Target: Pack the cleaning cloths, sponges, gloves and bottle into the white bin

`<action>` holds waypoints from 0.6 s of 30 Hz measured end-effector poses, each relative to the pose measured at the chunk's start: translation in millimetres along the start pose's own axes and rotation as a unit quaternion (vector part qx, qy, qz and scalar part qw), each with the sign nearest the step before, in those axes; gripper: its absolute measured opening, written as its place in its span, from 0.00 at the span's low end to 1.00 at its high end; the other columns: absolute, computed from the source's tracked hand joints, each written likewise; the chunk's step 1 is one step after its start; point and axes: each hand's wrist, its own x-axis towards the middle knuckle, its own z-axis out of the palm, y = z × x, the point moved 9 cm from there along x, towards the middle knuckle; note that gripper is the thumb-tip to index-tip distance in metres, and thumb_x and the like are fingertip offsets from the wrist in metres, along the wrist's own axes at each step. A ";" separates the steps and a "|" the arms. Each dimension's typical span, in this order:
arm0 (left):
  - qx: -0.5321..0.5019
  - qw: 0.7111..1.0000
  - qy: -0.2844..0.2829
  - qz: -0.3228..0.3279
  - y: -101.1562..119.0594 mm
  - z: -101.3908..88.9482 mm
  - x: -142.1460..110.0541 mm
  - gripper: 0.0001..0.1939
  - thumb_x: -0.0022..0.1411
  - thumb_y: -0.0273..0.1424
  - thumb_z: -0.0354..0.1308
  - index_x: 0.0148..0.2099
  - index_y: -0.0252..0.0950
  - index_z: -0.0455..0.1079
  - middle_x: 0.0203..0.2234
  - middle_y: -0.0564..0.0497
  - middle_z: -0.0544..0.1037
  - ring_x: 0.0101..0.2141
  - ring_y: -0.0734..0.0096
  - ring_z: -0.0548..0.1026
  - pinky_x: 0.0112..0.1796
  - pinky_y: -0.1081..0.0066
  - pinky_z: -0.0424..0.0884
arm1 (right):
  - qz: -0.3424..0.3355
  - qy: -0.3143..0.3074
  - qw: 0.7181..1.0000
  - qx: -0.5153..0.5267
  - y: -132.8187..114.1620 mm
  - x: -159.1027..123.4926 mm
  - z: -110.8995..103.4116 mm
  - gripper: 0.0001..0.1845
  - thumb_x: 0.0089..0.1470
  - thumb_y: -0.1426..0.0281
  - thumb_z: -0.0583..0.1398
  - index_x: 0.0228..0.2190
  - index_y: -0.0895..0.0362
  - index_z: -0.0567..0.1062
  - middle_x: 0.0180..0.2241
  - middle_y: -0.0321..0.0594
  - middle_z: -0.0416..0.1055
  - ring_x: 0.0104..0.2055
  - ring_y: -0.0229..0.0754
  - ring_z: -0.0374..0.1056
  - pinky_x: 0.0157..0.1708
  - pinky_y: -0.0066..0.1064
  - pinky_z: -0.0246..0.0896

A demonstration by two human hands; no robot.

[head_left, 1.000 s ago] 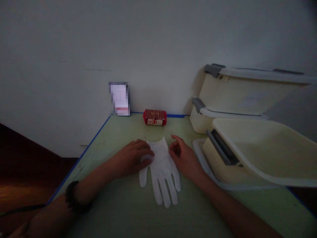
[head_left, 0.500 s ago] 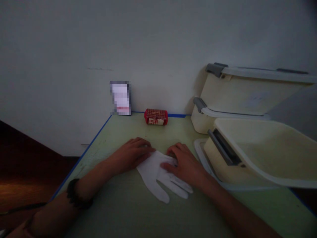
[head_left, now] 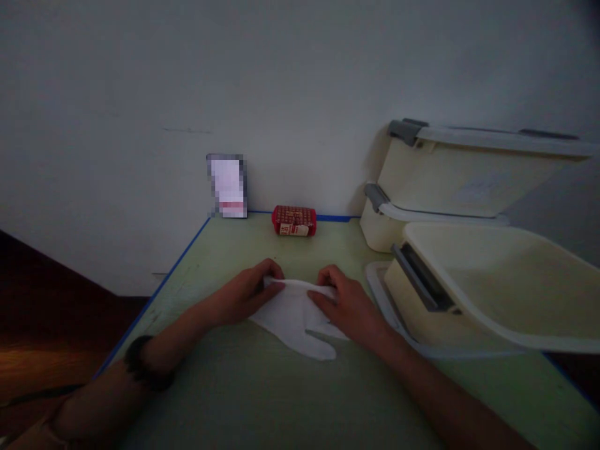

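Note:
A white glove [head_left: 290,315] lies over the middle of the green tabletop [head_left: 244,387], its cuff edge toward the wall and its fingers pointing to the front right. My left hand [head_left: 248,289] pinches the cuff at its left end, thumb on top. At the right end of the cuff, my right hand [head_left: 344,306] grips the fabric between thumb and fingers. The right hand hides some of the glove's fingers. Behind the glove, a red can-shaped container [head_left: 294,221] with a patterned label lies on its side.
A phone [head_left: 229,186] with a blurred screen leans on the wall at the back left. To the right, cream storage boxes with grey latches are stacked against the wall [head_left: 450,178]. An open cream bin [head_left: 426,319] stands before them on a lid [head_left: 375,278]. Blue tape [head_left: 182,251] edges the table.
Both hands have closed on the cuff, which is now pulled straight and lifted slightly between them. The glove's visible fingers have shifted up and bunched under the right hand.

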 end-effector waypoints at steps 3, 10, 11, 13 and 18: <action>-0.038 0.999 -0.006 -0.020 -8.5 -0.5 1.2 0.15 0.54 0.37 0.55 0.42 0.37 0.59 0.32 0.53 0.69 0.30 0.73 0.68 0.30 0.73 0.65 | 0.012 -0.011 1.000 0.001 4.1 1.5 -0.7 0.25 0.42 0.62 0.63 0.42 0.55 0.64 0.32 0.36 0.68 0.31 0.38 0.64 0.30 0.30 0.56; -0.016 1.000 -0.021 -0.001 -9.2 -1.2 4.8 0.06 0.52 0.31 0.55 0.34 0.36 0.64 0.29 0.54 0.69 0.30 0.73 0.68 0.31 0.73 0.64 | -0.104 -0.045 0.983 -0.143 -15.8 -2.3 0.5 0.12 0.45 0.79 0.58 0.33 0.55 0.74 0.30 0.38 0.70 0.34 0.39 0.63 0.35 0.31 0.56; -0.007 1.000 -0.015 0.004 -7.8 -2.8 5.1 0.05 0.52 0.30 0.55 0.33 0.35 0.64 0.28 0.54 0.69 0.30 0.73 0.68 0.31 0.74 0.64 | -0.124 -0.039 0.978 -0.163 -19.4 -3.0 -0.3 0.15 0.45 0.82 0.57 0.34 0.56 0.74 0.31 0.39 0.70 0.36 0.40 0.63 0.37 0.31 0.56; 0.009 1.000 -0.001 0.019 -5.0 -6.3 5.3 0.03 0.51 0.28 0.55 0.32 0.35 0.64 0.27 0.55 0.68 0.29 0.74 0.67 0.30 0.74 0.63 | -0.156 -0.039 0.968 -0.194 -23.9 -4.3 0.7 0.19 0.45 0.84 0.55 0.38 0.56 0.74 0.32 0.40 0.69 0.37 0.41 0.62 0.39 0.32 0.56; 0.045 0.997 -0.009 0.067 1.9 -7.0 3.3 0.07 0.48 0.20 0.50 0.30 0.35 0.65 0.27 0.54 0.67 0.29 0.75 0.66 0.30 0.76 0.62 | -0.181 -0.044 0.954 -0.234 -22.3 -4.4 4.1 0.24 0.49 0.85 0.52 0.41 0.48 0.75 0.27 0.38 0.64 0.31 0.39 0.58 0.32 0.29 0.53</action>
